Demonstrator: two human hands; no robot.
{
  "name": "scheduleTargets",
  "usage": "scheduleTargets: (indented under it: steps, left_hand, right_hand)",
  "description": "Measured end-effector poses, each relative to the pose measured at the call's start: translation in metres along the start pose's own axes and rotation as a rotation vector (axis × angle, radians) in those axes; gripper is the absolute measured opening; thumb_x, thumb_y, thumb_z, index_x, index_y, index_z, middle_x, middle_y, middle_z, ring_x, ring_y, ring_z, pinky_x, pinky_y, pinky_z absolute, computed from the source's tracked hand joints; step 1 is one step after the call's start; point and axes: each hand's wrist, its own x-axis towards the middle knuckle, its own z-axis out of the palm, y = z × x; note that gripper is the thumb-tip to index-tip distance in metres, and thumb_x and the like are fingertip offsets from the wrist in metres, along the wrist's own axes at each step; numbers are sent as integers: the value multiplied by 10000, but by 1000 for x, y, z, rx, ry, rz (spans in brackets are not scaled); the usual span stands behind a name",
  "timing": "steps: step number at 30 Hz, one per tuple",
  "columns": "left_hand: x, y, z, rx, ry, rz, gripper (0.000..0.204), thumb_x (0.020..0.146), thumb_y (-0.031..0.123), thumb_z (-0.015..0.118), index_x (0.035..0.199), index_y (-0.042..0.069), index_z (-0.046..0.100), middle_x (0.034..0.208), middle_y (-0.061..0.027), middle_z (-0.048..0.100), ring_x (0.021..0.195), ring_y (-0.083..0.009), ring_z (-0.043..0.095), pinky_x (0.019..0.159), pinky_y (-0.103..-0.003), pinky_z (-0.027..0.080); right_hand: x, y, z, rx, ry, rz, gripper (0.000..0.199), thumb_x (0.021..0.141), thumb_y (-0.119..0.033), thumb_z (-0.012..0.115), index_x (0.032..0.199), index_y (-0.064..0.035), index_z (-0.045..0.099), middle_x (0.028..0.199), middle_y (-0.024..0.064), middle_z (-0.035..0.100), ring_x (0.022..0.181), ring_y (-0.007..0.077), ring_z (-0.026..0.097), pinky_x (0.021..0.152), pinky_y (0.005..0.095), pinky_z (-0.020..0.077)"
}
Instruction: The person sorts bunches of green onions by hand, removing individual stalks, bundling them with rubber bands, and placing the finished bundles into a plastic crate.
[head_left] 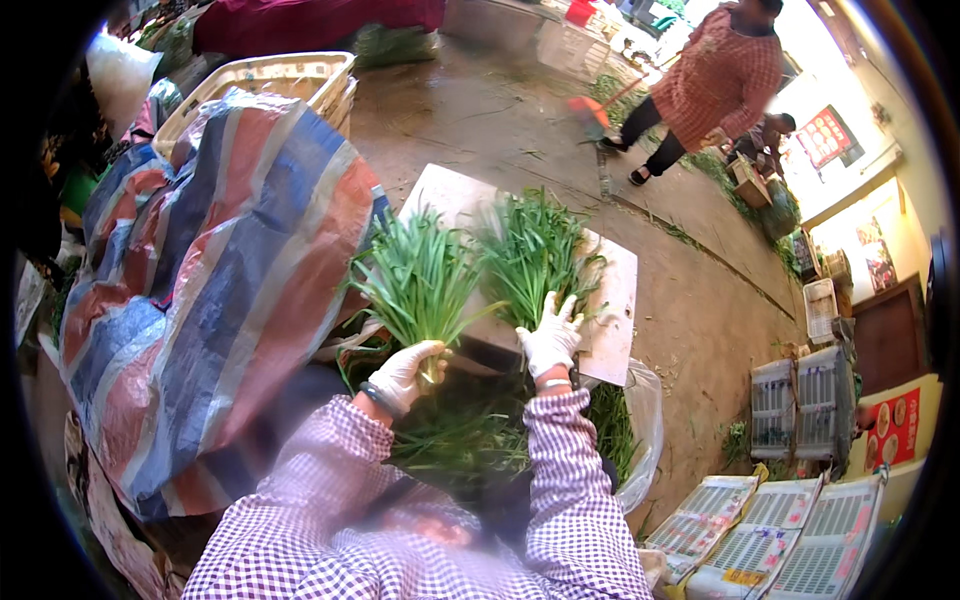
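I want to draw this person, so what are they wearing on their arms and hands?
Both arms are covered by long sleeves in a small purple-and-white check. The left hand and the right hand each wear a thin white glove. A dark band circles the left wrist, and a pale band circles the right wrist, just above each cuff.

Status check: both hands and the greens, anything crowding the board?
Left hand gripping a bunch of green stalks. Right hand flat on second bunch on the pale board. Striped tarp close at left.
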Motion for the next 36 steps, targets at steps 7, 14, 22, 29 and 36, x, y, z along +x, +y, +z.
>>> scheduleTargets:
  steps: [7,14,22,29,36]
  left_hand:
    - [-8,-24,8,364,32,-10,162,856,192,696,932,50,674,766,-44,667,627,-140,612,531,-269,475]
    - [-21,-88,4,832,95,53,178,753,134,751,903,79,672,739,11,632,591,-118,569,517,-283,430]
    - [-39,-47,11,513,-204,-32,426,820,131,748,1209,46,597,1115,-18,650,976,-131,602,875,-309,471]
    - [-49,13,97,534,-252,588,451,754,-4,705,1191,7,595,1081,-41,656,958,-145,606,877,-294,480]
    - [-6,61,131,597,-415,646,532,770,38,761,1248,19,530,1142,-36,608,969,-127,583,828,-290,512]
  right_hand:
    - [-69,-41,13,1521,-608,-262,658,804,-271,782,1330,-19,479,1199,134,619,1049,235,599,937,334,470]
    - [-87,-75,53,1719,-606,-32,469,787,-29,742,1222,-29,567,1072,48,650,933,157,617,813,284,508]
    - [-102,-39,66,1724,-663,-22,463,764,-7,729,1202,7,577,1060,68,666,905,162,632,834,308,517]
    - [-105,-62,-9,1419,-110,-461,572,741,-52,744,1262,4,513,1141,123,635,1026,177,611,897,306,485]
    - [21,-60,60,878,381,-801,366,853,-189,679,1195,-82,605,1130,19,647,937,205,643,773,337,543]
